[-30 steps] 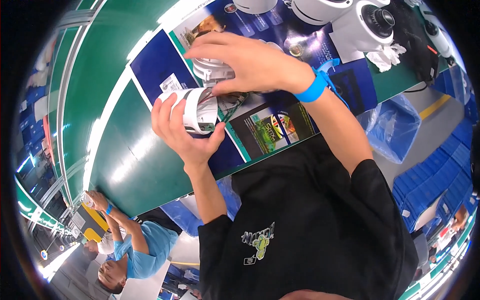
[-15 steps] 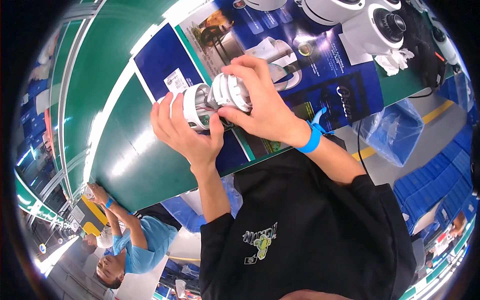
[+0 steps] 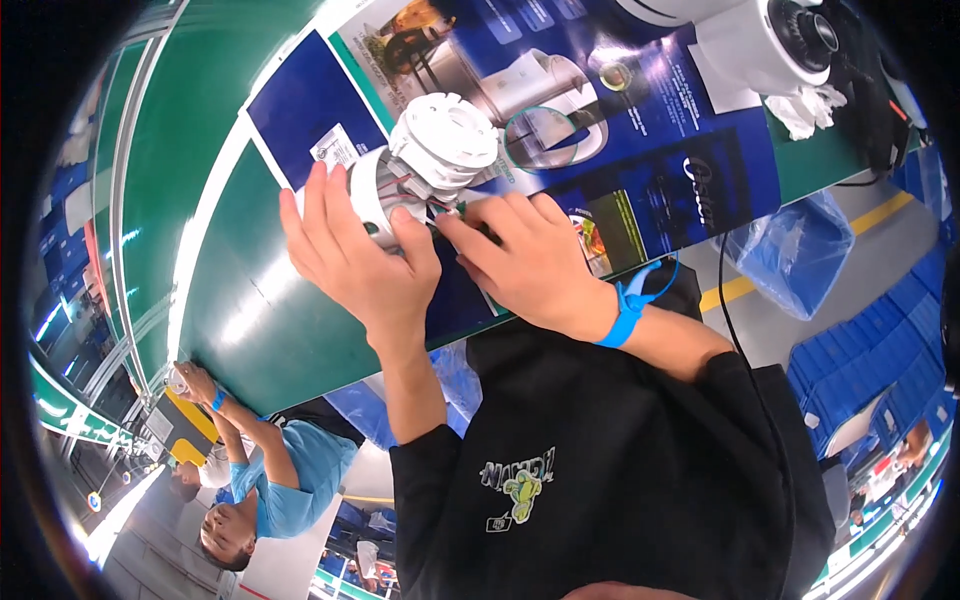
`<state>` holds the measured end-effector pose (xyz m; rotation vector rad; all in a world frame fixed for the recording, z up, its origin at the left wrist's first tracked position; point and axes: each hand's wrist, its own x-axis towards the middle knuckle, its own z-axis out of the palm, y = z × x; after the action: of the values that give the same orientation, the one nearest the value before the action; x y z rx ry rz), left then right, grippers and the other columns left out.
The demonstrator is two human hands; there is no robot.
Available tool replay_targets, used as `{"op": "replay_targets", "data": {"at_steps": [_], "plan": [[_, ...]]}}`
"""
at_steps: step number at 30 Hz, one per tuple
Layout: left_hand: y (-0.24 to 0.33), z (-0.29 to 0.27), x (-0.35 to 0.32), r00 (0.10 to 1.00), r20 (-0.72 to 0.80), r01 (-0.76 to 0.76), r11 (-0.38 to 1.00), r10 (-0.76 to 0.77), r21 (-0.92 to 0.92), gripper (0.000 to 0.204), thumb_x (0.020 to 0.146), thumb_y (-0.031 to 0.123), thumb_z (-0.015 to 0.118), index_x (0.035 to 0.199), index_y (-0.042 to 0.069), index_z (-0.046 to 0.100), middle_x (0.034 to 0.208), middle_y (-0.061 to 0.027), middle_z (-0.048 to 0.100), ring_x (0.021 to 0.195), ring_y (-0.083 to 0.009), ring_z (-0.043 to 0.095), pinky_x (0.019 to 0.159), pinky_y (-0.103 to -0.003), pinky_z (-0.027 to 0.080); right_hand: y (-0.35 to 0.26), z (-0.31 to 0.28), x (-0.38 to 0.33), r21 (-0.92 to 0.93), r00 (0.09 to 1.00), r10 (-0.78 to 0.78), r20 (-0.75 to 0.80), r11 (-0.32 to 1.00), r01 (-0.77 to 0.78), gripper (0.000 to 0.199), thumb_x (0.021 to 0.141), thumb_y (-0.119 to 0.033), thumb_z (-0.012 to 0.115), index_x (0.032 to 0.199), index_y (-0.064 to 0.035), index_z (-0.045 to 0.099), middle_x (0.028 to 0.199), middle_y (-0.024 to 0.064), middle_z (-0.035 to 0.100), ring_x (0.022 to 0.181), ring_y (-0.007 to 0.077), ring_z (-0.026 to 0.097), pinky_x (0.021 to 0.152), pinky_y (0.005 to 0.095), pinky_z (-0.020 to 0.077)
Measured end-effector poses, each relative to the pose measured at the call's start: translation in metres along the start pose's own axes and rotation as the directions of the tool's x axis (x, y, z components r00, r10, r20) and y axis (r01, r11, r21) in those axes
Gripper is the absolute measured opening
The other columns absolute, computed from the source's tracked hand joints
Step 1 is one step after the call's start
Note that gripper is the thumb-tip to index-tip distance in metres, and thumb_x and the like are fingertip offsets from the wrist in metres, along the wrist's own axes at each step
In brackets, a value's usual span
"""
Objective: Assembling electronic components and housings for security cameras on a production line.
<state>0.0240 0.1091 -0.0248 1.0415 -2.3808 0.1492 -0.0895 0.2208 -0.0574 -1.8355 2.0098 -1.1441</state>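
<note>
A white cylindrical housing [image 3: 372, 192] lies on the bench, and my left hand [image 3: 365, 255] is wrapped round its near side. Beside its open end rests a white round slotted part [image 3: 445, 140], tilted, with its face upward. Thin wires [image 3: 402, 188] run between the two pieces. My right hand [image 3: 540, 260] has its thumb and fingertips closed near the housing's open end, by the wires; what they pinch is too small to make out. A blue strap [image 3: 625, 315] circles my right wrist.
Printed blue cardboard [image 3: 640, 140] covers much of the green bench [image 3: 270, 300]. On it lies a clear round disc [image 3: 540, 138]. White appliances with black tops [image 3: 770, 45] and crumpled white paper [image 3: 805, 110] stand at the far right. Another person [image 3: 290, 465] works at the left.
My right hand has let go of the white slotted part and moved down toward the wires. The slotted part now rests up against the housing. My left hand keeps hold of the housing.
</note>
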Motion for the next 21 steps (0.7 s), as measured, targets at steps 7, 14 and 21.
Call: {"op": "replay_targets", "data": {"at_steps": [7, 14, 21], "plan": [[-0.005, -0.003, 0.01, 0.99, 0.131, -0.056, 0.993, 0.043, 0.1, 0.048, 0.072, 0.017, 0.058, 0.118, 0.002, 0.058, 0.123, -0.0117, 0.059, 0.12, -0.0362, 0.05, 0.097, -0.046, 0.038, 0.007, -0.002, 0.025, -0.127, 1.0, 0.006, -0.018, 0.992, -0.008, 0.021, 0.074, -0.015, 0.065, 0.096, -0.016, 0.068, 0.081, 0.0004, 0.048, 0.076, 0.0166, 0.051, 0.062, 0.0305, 0.0361], [0.001, -0.004, 0.028, 0.973, 0.232, -0.041, 0.979, -0.007, 0.198, 0.038, 0.076, 0.015, 0.058, 0.113, 0.007, 0.06, 0.115, -0.0065, 0.063, 0.113, -0.0303, 0.057, 0.085, -0.048, 0.043, 0.017, -0.003, 0.038, -0.161, 0.999, -0.033, -0.042, 0.987, 0.026, 0.018, 0.072, -0.014, 0.064, 0.09, -0.0156, 0.067, 0.082, 0.0004, 0.049, 0.078, 0.0163, 0.052, 0.063, 0.03, 0.036], [0.002, -0.017, 0.047, 0.884, 0.426, 0.101, 0.969, -0.191, 0.223, 0.042, 0.08, 0.02, 0.059, 0.119, 0.005, 0.059, 0.116, -0.0092, 0.064, 0.113, -0.0286, 0.058, 0.089, -0.053, 0.042, 0.023, 0.004, 0.042, -0.105, 0.993, -0.09, -0.078, 0.991, 0.081, 0.016, 0.07, -0.013, 0.064, 0.086, -0.0154, 0.067, 0.083, 0.0004, 0.049, 0.079, 0.0167, 0.052, 0.063, 0.0299, 0.0369]]}}
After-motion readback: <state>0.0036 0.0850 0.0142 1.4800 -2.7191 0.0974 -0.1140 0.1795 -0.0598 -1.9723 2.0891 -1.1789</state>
